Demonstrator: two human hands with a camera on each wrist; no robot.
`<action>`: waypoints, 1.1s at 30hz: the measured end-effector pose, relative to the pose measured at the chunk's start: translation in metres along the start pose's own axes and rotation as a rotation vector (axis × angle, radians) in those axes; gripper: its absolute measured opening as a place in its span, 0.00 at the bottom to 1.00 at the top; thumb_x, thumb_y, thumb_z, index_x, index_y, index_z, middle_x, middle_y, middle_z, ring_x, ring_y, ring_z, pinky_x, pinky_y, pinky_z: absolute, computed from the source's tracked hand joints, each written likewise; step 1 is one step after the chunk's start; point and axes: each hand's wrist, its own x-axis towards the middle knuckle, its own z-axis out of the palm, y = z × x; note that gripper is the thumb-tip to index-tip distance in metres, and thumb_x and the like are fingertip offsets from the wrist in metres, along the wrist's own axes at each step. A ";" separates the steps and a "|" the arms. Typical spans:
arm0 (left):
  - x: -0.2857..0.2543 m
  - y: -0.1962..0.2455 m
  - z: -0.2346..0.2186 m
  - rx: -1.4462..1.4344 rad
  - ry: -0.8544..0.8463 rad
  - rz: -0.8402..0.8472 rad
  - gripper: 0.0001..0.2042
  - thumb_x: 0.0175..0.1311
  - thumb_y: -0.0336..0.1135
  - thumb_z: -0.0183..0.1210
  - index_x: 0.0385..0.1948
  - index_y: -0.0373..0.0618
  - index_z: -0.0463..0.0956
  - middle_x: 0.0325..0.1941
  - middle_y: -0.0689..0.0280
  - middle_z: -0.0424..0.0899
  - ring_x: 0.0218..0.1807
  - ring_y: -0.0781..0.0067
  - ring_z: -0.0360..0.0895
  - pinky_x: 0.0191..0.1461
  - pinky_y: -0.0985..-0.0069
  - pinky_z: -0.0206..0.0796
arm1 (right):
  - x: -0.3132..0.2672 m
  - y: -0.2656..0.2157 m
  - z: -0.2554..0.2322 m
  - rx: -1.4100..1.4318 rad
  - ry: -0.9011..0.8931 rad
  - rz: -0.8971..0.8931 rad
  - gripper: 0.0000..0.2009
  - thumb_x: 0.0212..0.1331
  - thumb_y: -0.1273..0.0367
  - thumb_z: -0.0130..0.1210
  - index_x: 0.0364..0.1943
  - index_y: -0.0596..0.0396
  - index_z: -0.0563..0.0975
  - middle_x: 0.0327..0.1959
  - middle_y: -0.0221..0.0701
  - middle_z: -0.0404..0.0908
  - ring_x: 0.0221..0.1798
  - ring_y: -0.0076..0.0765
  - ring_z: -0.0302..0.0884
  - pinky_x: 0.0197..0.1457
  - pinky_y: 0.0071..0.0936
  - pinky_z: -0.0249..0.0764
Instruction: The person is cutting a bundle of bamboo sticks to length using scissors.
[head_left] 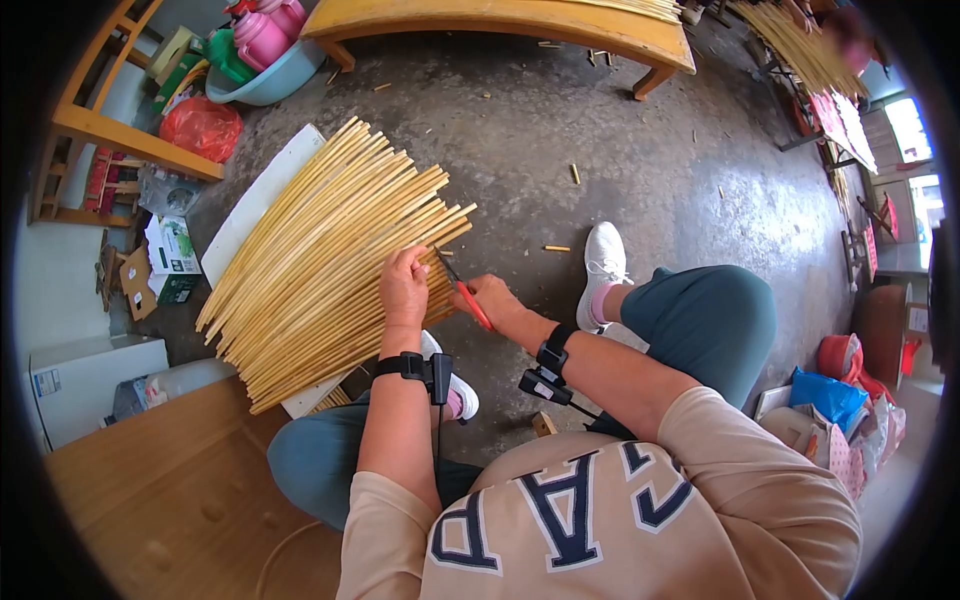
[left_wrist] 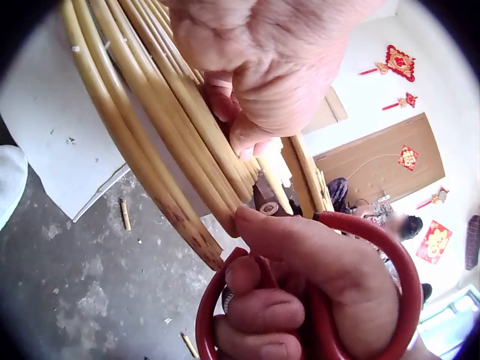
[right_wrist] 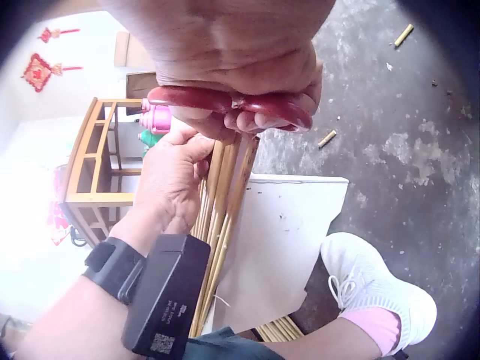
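A broad fan of thin tan sticks [head_left: 310, 260], like reed or bamboo stalks, lies on a white board [head_left: 262, 195]. At the near right ends of the sticks, my left hand [head_left: 404, 290] pinches a stick between thumb and fingers, and in the left wrist view its fingertips [left_wrist: 246, 142] are close to the cut ends. My right hand [head_left: 497, 303] grips red-handled scissors [head_left: 474, 308], fingers through the loops. Their blades point at the stick ends just below the left fingertips; the sticks partly hide them. One stick end [left_wrist: 196, 238] shows dark brown blotches.
Short stick offcuts [head_left: 557, 248] lie scattered on the grey floor. Ahead stands a wooden bench [head_left: 500, 28], with a blue basin [head_left: 268, 85] to its left. My white shoes [head_left: 604, 262] flank the work. A wooden surface [head_left: 170, 480] lies at the near left.
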 end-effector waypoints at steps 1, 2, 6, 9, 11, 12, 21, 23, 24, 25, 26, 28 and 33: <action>0.000 0.000 0.001 -0.006 0.006 -0.003 0.14 0.41 0.18 0.58 0.33 0.43 0.75 0.22 0.64 0.68 0.24 0.70 0.67 0.30 0.75 0.63 | 0.000 0.000 0.000 -0.007 0.004 0.006 0.23 0.43 0.54 0.52 0.24 0.66 0.77 0.24 0.53 0.75 0.34 0.54 0.75 0.39 0.37 0.71; 0.000 0.000 0.001 -0.008 0.005 -0.005 0.14 0.41 0.18 0.58 0.33 0.43 0.75 0.22 0.64 0.68 0.24 0.70 0.67 0.30 0.75 0.63 | 0.000 0.001 0.000 -0.009 0.003 0.008 0.23 0.43 0.54 0.52 0.24 0.66 0.77 0.24 0.53 0.75 0.34 0.54 0.75 0.39 0.37 0.71; 0.001 -0.002 -0.001 -0.011 -0.017 -0.032 0.13 0.42 0.18 0.58 0.33 0.42 0.75 0.23 0.64 0.68 0.24 0.71 0.67 0.29 0.76 0.63 | -0.002 0.001 -0.004 0.038 -0.079 0.041 0.22 0.47 0.51 0.55 0.23 0.61 0.76 0.11 0.32 0.70 0.14 0.27 0.70 0.20 0.24 0.68; 0.001 -0.001 0.000 -0.038 -0.024 -0.047 0.14 0.42 0.18 0.58 0.33 0.42 0.75 0.23 0.65 0.69 0.24 0.71 0.67 0.29 0.76 0.63 | -0.004 0.008 -0.003 0.091 -0.121 0.081 0.24 0.47 0.47 0.55 0.25 0.59 0.76 0.12 0.30 0.70 0.14 0.25 0.68 0.19 0.22 0.67; 0.001 -0.001 0.000 -0.060 -0.019 -0.062 0.14 0.42 0.19 0.58 0.34 0.42 0.76 0.23 0.65 0.69 0.24 0.71 0.67 0.30 0.76 0.62 | 0.001 0.018 -0.001 0.104 -0.110 0.080 0.25 0.47 0.46 0.55 0.26 0.59 0.75 0.12 0.29 0.69 0.14 0.24 0.68 0.18 0.21 0.67; 0.000 -0.001 0.000 -0.042 -0.023 -0.044 0.14 0.42 0.19 0.58 0.34 0.43 0.76 0.23 0.65 0.68 0.24 0.71 0.67 0.30 0.76 0.62 | 0.002 0.020 0.000 0.131 -0.124 0.084 0.25 0.47 0.46 0.55 0.27 0.59 0.75 0.13 0.29 0.70 0.14 0.24 0.68 0.17 0.21 0.66; 0.001 0.004 -0.004 0.043 -0.063 -0.027 0.15 0.42 0.21 0.58 0.35 0.45 0.76 0.23 0.65 0.68 0.26 0.68 0.67 0.32 0.73 0.63 | 0.008 0.010 -0.006 0.158 -0.169 0.093 0.25 0.48 0.47 0.55 0.27 0.60 0.75 0.13 0.30 0.71 0.13 0.24 0.68 0.14 0.22 0.66; 0.002 0.005 -0.005 0.044 -0.069 -0.035 0.15 0.42 0.21 0.58 0.36 0.45 0.76 0.23 0.65 0.68 0.26 0.67 0.67 0.33 0.73 0.63 | 0.007 0.006 -0.008 0.170 -0.174 0.109 0.25 0.48 0.47 0.55 0.26 0.61 0.75 0.13 0.31 0.71 0.13 0.25 0.69 0.14 0.22 0.66; 0.002 0.005 -0.005 0.055 -0.073 -0.025 0.15 0.43 0.21 0.58 0.36 0.45 0.75 0.23 0.65 0.68 0.26 0.67 0.67 0.33 0.73 0.62 | 0.005 0.003 -0.009 0.128 -0.161 0.102 0.25 0.48 0.48 0.55 0.26 0.61 0.75 0.13 0.32 0.72 0.13 0.25 0.70 0.14 0.23 0.66; 0.002 0.005 -0.005 0.066 -0.077 -0.015 0.15 0.43 0.21 0.58 0.36 0.45 0.75 0.23 0.65 0.68 0.26 0.67 0.67 0.33 0.73 0.62 | 0.004 0.002 -0.011 0.086 -0.148 0.094 0.25 0.48 0.48 0.55 0.25 0.61 0.75 0.13 0.33 0.72 0.13 0.26 0.71 0.14 0.23 0.67; 0.003 0.004 -0.005 0.066 -0.079 -0.017 0.15 0.43 0.21 0.58 0.36 0.45 0.75 0.23 0.65 0.68 0.26 0.67 0.67 0.33 0.73 0.62 | 0.005 0.002 -0.011 0.086 -0.149 0.096 0.25 0.48 0.48 0.55 0.25 0.61 0.75 0.13 0.33 0.72 0.13 0.26 0.71 0.14 0.23 0.67; 0.004 0.005 -0.006 0.073 -0.078 0.002 0.14 0.43 0.21 0.58 0.36 0.45 0.75 0.23 0.64 0.68 0.26 0.67 0.67 0.33 0.72 0.62 | 0.008 0.008 -0.009 0.028 -0.106 0.032 0.24 0.48 0.49 0.55 0.24 0.61 0.76 0.12 0.33 0.72 0.13 0.26 0.71 0.15 0.22 0.67; 0.002 0.007 -0.005 0.059 -0.080 -0.029 0.14 0.43 0.20 0.58 0.35 0.45 0.75 0.22 0.64 0.67 0.25 0.68 0.67 0.32 0.73 0.62 | 0.014 0.024 -0.001 -0.057 -0.012 -0.166 0.23 0.48 0.49 0.56 0.23 0.60 0.76 0.12 0.32 0.71 0.15 0.25 0.71 0.18 0.23 0.67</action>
